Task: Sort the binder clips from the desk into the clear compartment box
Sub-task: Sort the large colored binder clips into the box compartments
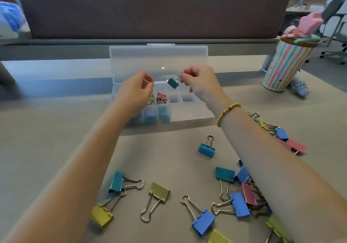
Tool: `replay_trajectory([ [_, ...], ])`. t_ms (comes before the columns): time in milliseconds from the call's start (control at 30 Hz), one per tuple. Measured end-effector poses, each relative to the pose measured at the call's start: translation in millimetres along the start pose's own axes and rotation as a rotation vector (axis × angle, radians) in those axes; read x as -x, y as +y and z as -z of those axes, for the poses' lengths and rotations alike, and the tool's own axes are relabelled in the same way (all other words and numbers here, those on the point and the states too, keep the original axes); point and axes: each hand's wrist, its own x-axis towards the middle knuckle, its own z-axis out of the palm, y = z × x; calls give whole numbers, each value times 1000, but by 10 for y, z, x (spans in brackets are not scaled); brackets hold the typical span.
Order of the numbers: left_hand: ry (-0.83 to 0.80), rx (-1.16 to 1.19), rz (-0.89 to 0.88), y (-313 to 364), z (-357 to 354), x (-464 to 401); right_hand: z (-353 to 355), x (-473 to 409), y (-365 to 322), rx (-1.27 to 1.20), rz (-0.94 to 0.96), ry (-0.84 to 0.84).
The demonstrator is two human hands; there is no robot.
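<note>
Between the thumb and forefinger of the right hand (197,81) a small teal clip (173,83) hangs by its wire handles, pinched tight at the loops with the other fingers curled in behind; the painted body dangles free below and left of the fingertips, above the back row of the clear box (195,114). Such a clip looks light and rigid, with smooth painted metal that could slip, so the thin wire loops seem the surer place to hold, and a light pinch should be enough. Beside it, the left hand (134,90) hovers over the left part of the box with fingers curled and thumb against fingertip; whether anything sits in that pinch I cannot tell. Under the hands, the box stands open, its lid (158,62) tilted up behind, and several compartments already hold clips, including a red one (161,96) and blue ones in the front row. Nearer the person, many larger clips in blue, teal, yellow and pink lie scattered on the desk (56,122), among them a blue clip (206,149) lying alone. At the far right stands a striped cup (285,68).
</note>
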Motion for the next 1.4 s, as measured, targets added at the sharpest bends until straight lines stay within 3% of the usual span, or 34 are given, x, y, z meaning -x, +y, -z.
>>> replay_trajectory([
  [233,33,-60,5,-188,-55,-29,-381,-356,24,366,-67,-355],
  [467,-7,-121,-41,-143,-17,-42,-516,-359,102,585,92,-196],
  [600,-4,-147,-83,-4,-6,21,-349,-256,89,737,104,-303],
  [733,-2,-113,-138,171,-77,208,33,-24,110,564,126,-208],
  [867,-5,-101,-250,408,-286,482,471,403,227,493,92,-255],
  [1067,-307,-90,-337,684,-683,974,942,1023,537,480,19,-360],
  [1267,-448,-156,-397,877,-946,1236,1207,1372,813,266,-30,-118],
  [1400,-567,-255,-447,1013,-1036,1197,1246,1482,901,249,-65,-142],
])
